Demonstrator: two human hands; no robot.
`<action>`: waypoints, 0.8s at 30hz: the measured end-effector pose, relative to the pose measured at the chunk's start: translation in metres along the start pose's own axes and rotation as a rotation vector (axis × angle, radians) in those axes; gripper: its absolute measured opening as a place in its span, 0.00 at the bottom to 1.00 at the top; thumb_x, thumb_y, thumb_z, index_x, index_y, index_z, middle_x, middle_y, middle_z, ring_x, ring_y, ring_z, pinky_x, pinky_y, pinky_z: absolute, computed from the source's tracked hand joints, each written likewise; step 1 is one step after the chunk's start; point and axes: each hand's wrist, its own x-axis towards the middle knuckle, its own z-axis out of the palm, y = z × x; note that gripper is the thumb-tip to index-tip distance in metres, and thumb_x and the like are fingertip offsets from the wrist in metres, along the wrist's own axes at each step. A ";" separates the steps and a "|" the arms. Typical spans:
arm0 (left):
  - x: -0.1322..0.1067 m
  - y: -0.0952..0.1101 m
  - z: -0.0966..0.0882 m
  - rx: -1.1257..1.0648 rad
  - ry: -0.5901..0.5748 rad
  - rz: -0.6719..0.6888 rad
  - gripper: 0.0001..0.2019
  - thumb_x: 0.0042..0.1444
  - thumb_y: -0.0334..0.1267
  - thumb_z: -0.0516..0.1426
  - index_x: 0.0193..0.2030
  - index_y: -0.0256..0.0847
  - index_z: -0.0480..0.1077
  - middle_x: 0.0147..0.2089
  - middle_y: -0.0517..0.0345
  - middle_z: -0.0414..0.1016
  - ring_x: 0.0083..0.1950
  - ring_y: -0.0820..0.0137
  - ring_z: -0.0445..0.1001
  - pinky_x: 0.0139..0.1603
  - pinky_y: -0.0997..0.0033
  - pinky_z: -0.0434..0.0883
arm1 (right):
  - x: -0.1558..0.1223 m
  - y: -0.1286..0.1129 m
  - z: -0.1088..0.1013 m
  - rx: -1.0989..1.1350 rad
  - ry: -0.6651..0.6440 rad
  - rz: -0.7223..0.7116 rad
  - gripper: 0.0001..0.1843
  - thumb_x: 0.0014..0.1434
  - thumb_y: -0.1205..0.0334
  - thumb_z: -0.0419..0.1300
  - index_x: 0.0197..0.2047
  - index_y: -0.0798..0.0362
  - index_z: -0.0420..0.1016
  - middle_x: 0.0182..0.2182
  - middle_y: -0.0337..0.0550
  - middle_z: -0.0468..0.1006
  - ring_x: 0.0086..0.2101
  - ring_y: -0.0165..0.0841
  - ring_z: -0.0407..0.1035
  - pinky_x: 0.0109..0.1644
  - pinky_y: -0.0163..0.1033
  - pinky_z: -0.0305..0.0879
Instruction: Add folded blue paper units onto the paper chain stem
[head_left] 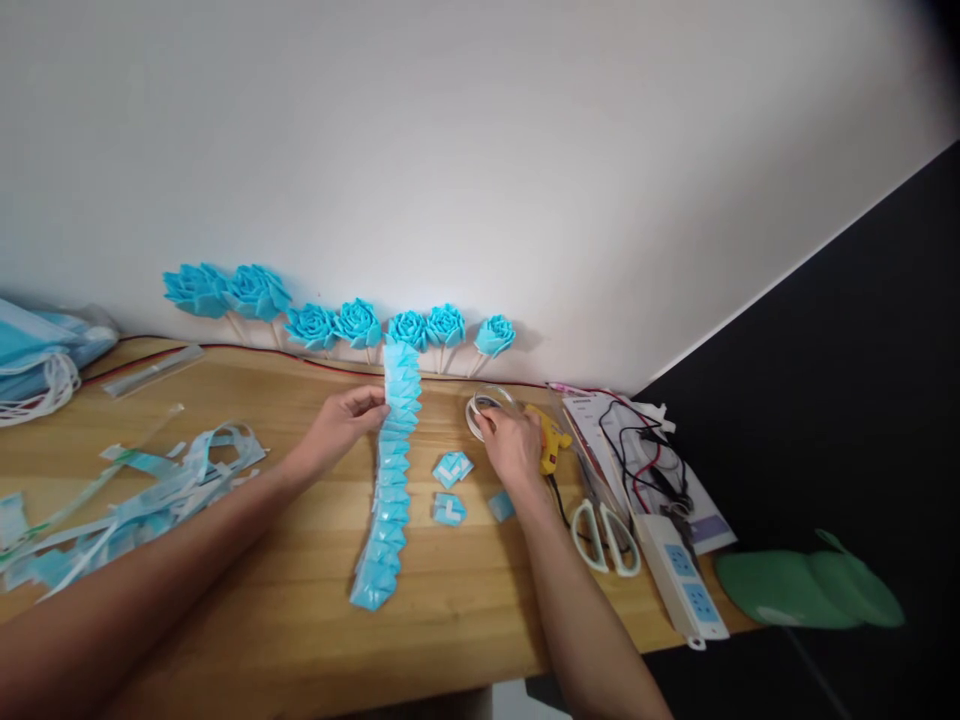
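A long blue pleated strip (392, 480), folded in a zigzag along its right side, lies front to back on the table. My left hand (352, 415) pinches its left edge near the far end. My right hand (512, 440) is at a roll of clear tape (478, 412), its fingers curled at the roll's near right side; the hand partly hides it. Two small folded blue pieces (453, 468) with white strips on them lie between the hands. Another flat blue piece (501, 506) rests beside my right wrist.
Several blue flowers on sticks (357, 322) lean along the wall. Blue and white scraps (180, 490) lie left, near a bag of masks (45, 350). On the right are a yellow glue gun (551, 445), scissors (606, 535), a power strip (681, 578), cables and a green pad (810, 588).
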 end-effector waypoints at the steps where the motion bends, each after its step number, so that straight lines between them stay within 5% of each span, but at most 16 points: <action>1: 0.000 0.000 0.000 -0.001 0.007 0.000 0.14 0.47 0.46 0.65 0.34 0.37 0.74 0.32 0.57 0.77 0.33 0.69 0.72 0.37 0.72 0.69 | 0.000 -0.001 0.000 -0.007 -0.015 -0.002 0.14 0.66 0.57 0.54 0.38 0.49 0.81 0.37 0.46 0.83 0.38 0.36 0.73 0.48 0.42 0.53; 24: 0.000 -0.001 0.000 0.008 0.019 0.025 0.15 0.47 0.47 0.65 0.33 0.37 0.75 0.31 0.57 0.76 0.32 0.70 0.71 0.35 0.72 0.68 | 0.000 0.004 0.009 -0.059 -0.066 -0.057 0.12 0.64 0.57 0.57 0.33 0.50 0.78 0.37 0.42 0.82 0.42 0.37 0.70 0.45 0.41 0.53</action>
